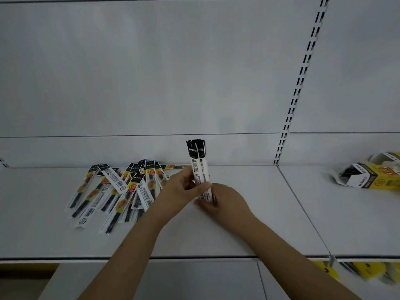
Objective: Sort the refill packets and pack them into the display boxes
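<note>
My left hand (180, 187) and right hand (218, 199) pinch the upright packets (199, 167) low down; they're light, slick, floppy, so I squeeze the bundle's base.

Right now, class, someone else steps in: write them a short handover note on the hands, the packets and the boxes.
Left hand and right hand together grip an upright bundle of black-topped white refill packets above the white metal shelf.
A loose pile of yellow-and-black refill packets lies to the left.
The open yellow-and-black cardboard display box lies far right.
Done: one bundle gathered.
Left: sort the pile, pack the boxes.
</note>
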Demonstrator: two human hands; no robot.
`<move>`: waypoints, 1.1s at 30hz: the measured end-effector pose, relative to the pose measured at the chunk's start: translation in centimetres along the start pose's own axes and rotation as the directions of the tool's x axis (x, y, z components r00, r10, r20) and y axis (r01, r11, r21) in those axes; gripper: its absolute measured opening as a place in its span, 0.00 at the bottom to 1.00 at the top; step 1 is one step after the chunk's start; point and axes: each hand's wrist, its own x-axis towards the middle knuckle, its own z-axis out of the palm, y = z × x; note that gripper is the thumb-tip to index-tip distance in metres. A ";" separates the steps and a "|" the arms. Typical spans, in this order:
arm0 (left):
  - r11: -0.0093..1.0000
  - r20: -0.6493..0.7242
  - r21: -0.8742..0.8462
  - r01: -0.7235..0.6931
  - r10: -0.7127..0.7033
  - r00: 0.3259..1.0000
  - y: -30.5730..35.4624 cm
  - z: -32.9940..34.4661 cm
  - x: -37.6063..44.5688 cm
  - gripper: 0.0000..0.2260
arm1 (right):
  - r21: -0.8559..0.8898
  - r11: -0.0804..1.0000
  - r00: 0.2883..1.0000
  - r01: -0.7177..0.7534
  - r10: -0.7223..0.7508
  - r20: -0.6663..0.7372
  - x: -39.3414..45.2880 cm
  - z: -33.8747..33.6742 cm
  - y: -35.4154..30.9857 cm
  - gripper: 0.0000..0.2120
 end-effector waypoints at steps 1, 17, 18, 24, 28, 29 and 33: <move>0.999 -0.043 0.048 -0.010 0.012 0.999 0.1 0.3 -0.1 0.11 | -0.024 1.000 1.000 -0.001 0.001 -0.004 -0.1 0.1 -0.1 0.15; 0.995 0.021 -0.096 0.023 -0.021 1.000 3.1 11.5 5.1 0.08 | -0.226 0.957 0.980 -0.181 0.157 -0.120 -10.4 -12.3 10.8 0.26; 0.995 0.061 -0.097 0.010 -0.004 0.998 3.5 13.0 5.5 0.08 | -0.222 0.947 0.966 -0.232 0.196 -0.171 -11.6 -13.9 12.4 0.24; 0.986 0.134 -0.168 -0.020 0.043 0.990 5.9 21.6 8.4 0.06 | -0.299 0.849 0.879 -0.435 0.330 -0.343 -15.4 -23.3 22.6 0.19; 0.961 0.122 -0.276 0.013 0.021 0.992 7.8 26.0 11.4 0.03 | -0.352 0.841 0.908 -0.411 0.345 -0.235 -13.2 -27.2 27.4 0.27; 0.955 0.129 -0.297 0.017 0.023 0.991 8.2 27.0 12.0 0.03 | -0.366 0.850 0.925 -0.379 0.338 -0.173 -12.3 -27.6 28.2 0.29; 0.940 0.105 -0.340 -0.024 0.063 0.992 9.1 29.6 14.0 0.10 | -0.465 0.862 0.952 -0.203 0.284 0.111 -8.5 -28.4 30.8 0.30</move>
